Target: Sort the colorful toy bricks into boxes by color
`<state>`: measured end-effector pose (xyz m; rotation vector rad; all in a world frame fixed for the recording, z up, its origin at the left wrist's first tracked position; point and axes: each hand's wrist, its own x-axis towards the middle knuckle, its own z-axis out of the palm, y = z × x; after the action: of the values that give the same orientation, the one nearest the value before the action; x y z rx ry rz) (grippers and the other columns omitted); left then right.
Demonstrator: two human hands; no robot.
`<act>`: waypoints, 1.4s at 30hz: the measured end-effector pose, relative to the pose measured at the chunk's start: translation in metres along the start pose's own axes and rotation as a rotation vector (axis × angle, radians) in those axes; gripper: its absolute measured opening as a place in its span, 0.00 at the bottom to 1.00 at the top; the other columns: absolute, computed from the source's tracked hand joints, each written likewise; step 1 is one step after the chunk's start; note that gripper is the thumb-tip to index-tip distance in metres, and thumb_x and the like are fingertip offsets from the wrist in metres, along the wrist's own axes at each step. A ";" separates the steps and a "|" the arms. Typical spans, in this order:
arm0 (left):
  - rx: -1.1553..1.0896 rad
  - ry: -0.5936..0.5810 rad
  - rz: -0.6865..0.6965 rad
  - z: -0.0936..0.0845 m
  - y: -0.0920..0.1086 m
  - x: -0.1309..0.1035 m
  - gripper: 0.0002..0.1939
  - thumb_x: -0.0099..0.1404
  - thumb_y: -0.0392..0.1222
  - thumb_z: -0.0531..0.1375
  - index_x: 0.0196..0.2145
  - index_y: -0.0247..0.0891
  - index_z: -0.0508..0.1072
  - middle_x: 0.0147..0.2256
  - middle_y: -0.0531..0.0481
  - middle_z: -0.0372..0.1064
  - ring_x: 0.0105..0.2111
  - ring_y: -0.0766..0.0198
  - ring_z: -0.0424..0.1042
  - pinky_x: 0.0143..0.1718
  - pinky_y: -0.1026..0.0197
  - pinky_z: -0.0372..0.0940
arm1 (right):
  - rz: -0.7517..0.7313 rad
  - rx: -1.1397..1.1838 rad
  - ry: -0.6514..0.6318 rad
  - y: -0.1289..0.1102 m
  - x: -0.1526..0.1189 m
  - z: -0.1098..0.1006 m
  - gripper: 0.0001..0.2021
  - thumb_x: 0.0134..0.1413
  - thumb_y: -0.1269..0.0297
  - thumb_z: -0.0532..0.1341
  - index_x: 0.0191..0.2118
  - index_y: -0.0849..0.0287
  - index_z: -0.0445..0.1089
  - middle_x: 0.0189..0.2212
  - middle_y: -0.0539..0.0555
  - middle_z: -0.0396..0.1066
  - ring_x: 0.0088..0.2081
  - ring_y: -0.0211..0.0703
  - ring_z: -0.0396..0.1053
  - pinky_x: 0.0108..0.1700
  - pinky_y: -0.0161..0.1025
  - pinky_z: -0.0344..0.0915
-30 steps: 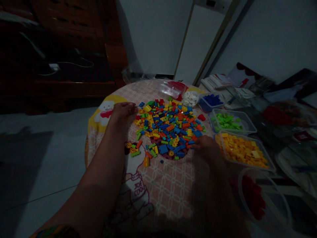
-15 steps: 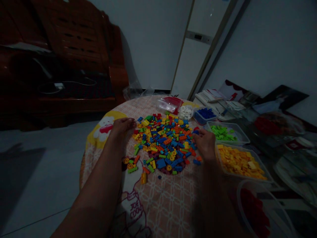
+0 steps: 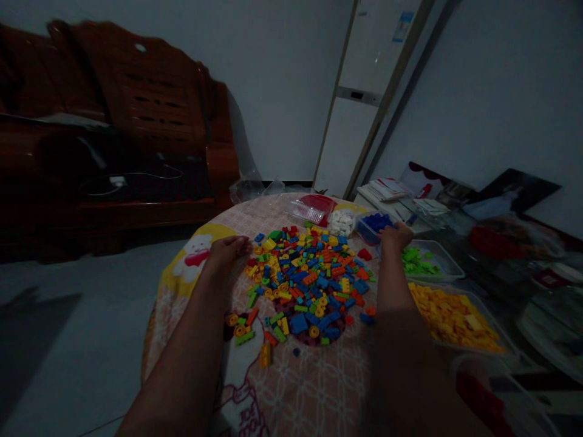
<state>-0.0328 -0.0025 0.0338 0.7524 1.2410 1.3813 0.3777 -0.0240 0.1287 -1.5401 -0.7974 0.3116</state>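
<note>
Right hand (image 3: 396, 235) at the blue tub (image 3: 367, 233), left hand (image 3: 228, 250) beside the pile (image 3: 310, 279).
Whether either hand is clamped on anything, the view cannot tell; the pile lies loose on the surface (image 3: 314, 382), and a low wrist could tip the nearby green tub (image 3: 450, 267).

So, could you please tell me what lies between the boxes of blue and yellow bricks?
The head view shows a box of green bricks between them, partly hidden by the right forearm.
</note>
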 end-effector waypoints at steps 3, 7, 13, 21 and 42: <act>0.006 -0.003 0.029 0.000 -0.001 -0.001 0.04 0.51 0.31 0.67 0.28 0.33 0.77 0.27 0.45 0.76 0.26 0.65 0.75 0.32 0.63 0.72 | 0.084 0.046 0.069 0.009 -0.027 0.001 0.12 0.42 0.73 0.60 0.36 0.61 0.75 0.16 0.44 0.68 0.20 0.41 0.70 0.22 0.35 0.69; 0.013 0.005 0.038 0.001 -0.001 -0.004 0.05 0.51 0.30 0.67 0.29 0.33 0.76 0.27 0.46 0.76 0.26 0.65 0.74 0.34 0.61 0.72 | 0.049 0.013 -0.336 0.013 -0.078 0.008 0.08 0.42 0.69 0.65 0.33 0.61 0.77 0.20 0.49 0.75 0.21 0.43 0.72 0.23 0.36 0.70; -0.001 0.013 0.015 0.003 0.001 -0.006 0.03 0.55 0.28 0.63 0.28 0.32 0.76 0.25 0.46 0.75 0.25 0.66 0.74 0.34 0.62 0.72 | -0.365 -0.275 -0.799 0.002 -0.139 0.033 0.12 0.53 0.69 0.63 0.42 0.59 0.81 0.39 0.56 0.82 0.42 0.49 0.78 0.49 0.46 0.73; 0.009 0.015 0.002 0.004 0.000 -0.005 0.04 0.57 0.28 0.64 0.27 0.33 0.76 0.25 0.45 0.74 0.24 0.66 0.73 0.36 0.62 0.71 | -0.650 -0.470 -1.083 0.021 -0.186 0.059 0.21 0.61 0.70 0.59 0.59 0.64 0.73 0.62 0.68 0.68 0.64 0.57 0.64 0.66 0.57 0.59; 0.022 -0.009 0.030 0.001 -0.004 -0.001 0.00 0.57 0.31 0.65 0.28 0.31 0.76 0.25 0.46 0.75 0.25 0.66 0.73 0.35 0.61 0.72 | -0.649 -0.515 -0.963 0.024 -0.169 0.059 0.15 0.56 0.68 0.65 0.49 0.60 0.78 0.54 0.63 0.75 0.58 0.58 0.69 0.62 0.56 0.63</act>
<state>-0.0308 -0.0035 0.0305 0.7946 1.2437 1.3896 0.2263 -0.0870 0.0528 -1.4507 -2.2080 0.3740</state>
